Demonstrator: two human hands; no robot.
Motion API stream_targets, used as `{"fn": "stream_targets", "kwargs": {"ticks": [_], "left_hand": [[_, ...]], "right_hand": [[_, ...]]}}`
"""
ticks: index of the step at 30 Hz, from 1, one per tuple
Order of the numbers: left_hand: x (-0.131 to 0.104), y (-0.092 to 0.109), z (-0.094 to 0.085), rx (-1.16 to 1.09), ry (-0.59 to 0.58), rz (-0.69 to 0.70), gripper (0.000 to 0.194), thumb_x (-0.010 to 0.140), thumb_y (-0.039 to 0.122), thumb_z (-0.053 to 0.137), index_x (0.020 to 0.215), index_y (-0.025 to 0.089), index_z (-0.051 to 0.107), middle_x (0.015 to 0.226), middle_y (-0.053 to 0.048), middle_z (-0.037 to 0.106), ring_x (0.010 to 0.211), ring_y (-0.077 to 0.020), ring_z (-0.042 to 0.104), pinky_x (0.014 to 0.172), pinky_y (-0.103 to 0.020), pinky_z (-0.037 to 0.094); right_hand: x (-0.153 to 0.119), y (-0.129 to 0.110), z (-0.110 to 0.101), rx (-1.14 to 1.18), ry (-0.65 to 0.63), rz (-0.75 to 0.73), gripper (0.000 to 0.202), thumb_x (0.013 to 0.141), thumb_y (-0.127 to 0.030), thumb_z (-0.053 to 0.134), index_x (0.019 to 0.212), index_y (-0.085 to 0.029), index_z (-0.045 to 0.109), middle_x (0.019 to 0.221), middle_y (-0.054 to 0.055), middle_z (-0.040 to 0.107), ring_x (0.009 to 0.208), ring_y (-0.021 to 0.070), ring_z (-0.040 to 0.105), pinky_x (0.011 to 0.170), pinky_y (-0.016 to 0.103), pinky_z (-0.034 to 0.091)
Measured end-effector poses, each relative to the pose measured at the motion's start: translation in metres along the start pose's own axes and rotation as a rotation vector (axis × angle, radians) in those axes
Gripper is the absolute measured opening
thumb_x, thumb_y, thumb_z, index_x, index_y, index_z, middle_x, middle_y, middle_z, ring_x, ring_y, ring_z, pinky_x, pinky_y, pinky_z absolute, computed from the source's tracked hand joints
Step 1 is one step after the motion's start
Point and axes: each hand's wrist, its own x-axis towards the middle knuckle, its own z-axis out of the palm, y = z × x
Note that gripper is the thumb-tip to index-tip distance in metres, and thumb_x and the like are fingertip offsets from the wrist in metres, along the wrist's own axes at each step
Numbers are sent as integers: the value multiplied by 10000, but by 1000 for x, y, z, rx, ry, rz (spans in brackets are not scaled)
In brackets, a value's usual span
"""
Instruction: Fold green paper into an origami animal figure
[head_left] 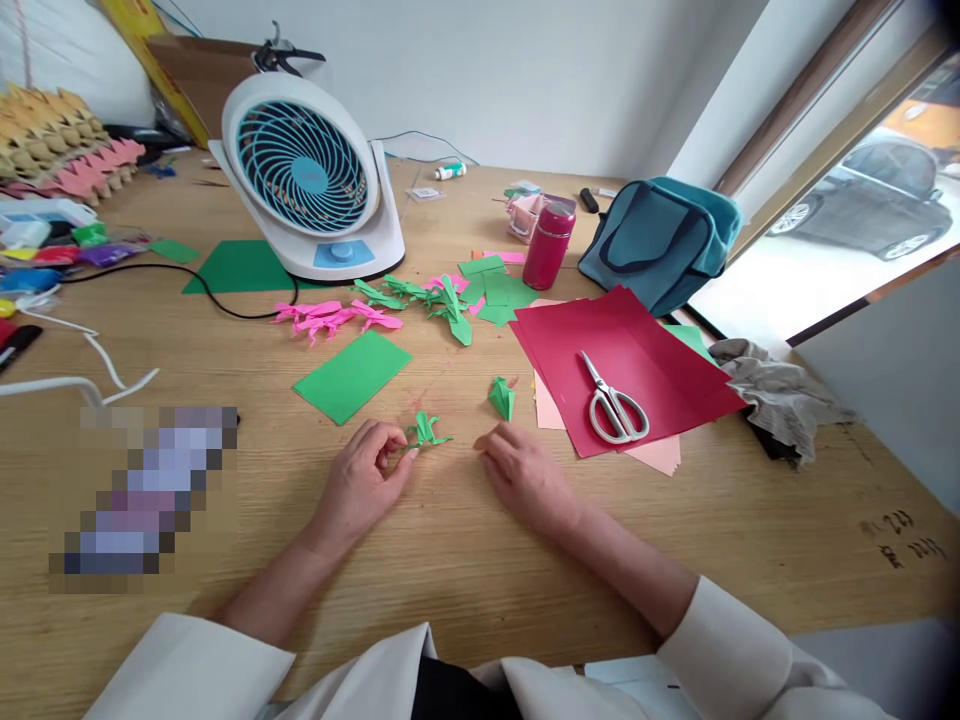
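A small green folded-paper figure (426, 430) with thin legs is pinched at its left side between the thumb and forefinger of my left hand (364, 470). To its right, my right hand (529, 475) rests low over the table with the fingers curled together and nothing showing at their tips. The two hands are apart, and the figure does not touch the right one. Just beyond my right hand lies another green folded-paper piece (502, 399), pointed and more compact. A green paper sheet (352, 376) lies flat past my left hand.
Pink paper figures (330, 318) and green ones (454, 312) lie beyond. Scissors (615, 405) sit on red paper sheets (547, 345) at right. Farther back stand a white fan (304, 175), a red flask (549, 245) and a teal bag (660, 240). A pixelated patch (150, 490) lies at left.
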Motion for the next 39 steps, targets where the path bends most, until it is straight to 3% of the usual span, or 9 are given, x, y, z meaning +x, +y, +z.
{"fn": "stream_targets", "kwargs": {"ticks": [4, 9, 13, 16, 21, 24, 29, 34, 39], "left_hand": [[0, 3, -2, 34, -22, 26, 80, 878, 181, 597, 856, 203, 523, 786, 8, 533, 650, -126, 489, 601, -247, 421], [1, 4, -3, 77, -40, 51, 49, 900, 212, 578, 880, 199, 535, 783, 8, 530, 640, -126, 485, 595, -251, 419], [1, 3, -2, 129, -63, 26, 72, 906, 254, 587, 903, 196, 545, 815, -1, 542, 667, -129, 494, 634, -259, 449], [2, 3, 1, 151, -59, 2, 85, 910, 276, 596, 909, 200, 559, 850, -11, 559, 688, -132, 517, 656, -263, 466], [2, 7, 6, 172, -55, 19, 122, 942, 295, 560, 873, 201, 596, 875, -28, 575, 787, -149, 592, 695, -259, 478], [6, 7, 9, 211, -6, 21, 135, 944, 273, 554, 853, 192, 613, 860, -33, 585, 749, -144, 582, 693, -266, 466], [31, 2, 19, 341, 34, 44, 153, 922, 221, 562, 774, 194, 591, 837, -54, 611, 824, -198, 600, 747, -315, 454], [65, 0, 31, 495, 4, 25, 121, 886, 185, 571, 765, 191, 582, 861, -83, 617, 827, -235, 599, 695, -342, 419], [68, -5, 31, 470, 0, -10, 110, 869, 227, 608, 767, 195, 585, 864, -73, 617, 787, -235, 601, 664, -342, 400]], "right_hand": [[20, 29, -17, -87, 88, 261, 174, 930, -185, 528, 1102, -202, 555, 1012, 96, 607, 858, 214, 624, 693, 303, 470], [50, 41, -13, -143, 60, 437, 357, 904, -419, 615, 1175, -213, 508, 1070, 160, 580, 895, 291, 635, 642, 342, 471], [59, 43, -8, -139, -16, 432, 349, 880, -334, 635, 1176, -209, 500, 1079, 168, 561, 879, 305, 646, 623, 353, 472], [58, 45, -6, -110, 16, 382, 329, 870, -265, 617, 1174, -222, 502, 1073, 149, 586, 870, 273, 640, 607, 324, 462], [55, 42, -1, 4, 33, 306, 329, 867, -164, 570, 1186, -205, 501, 1126, 137, 633, 969, 256, 631, 740, 339, 481], [53, 38, 3, 58, 48, 282, 329, 857, -148, 551, 1180, -195, 511, 1105, 121, 649, 964, 240, 626, 783, 341, 478], [44, 37, 5, 145, 145, 303, 323, 844, -185, 536, 1167, -205, 527, 1003, 79, 640, 796, 204, 598, 717, 323, 476], [30, 31, 4, 171, 213, 351, 314, 846, -200, 519, 1159, -210, 544, 906, 40, 618, 689, 178, 555, 655, 296, 453], [26, 17, 10, 211, 264, 397, 296, 836, -214, 549, 1131, -202, 567, 845, 17, 592, 637, 151, 489, 638, 284, 422]]}}
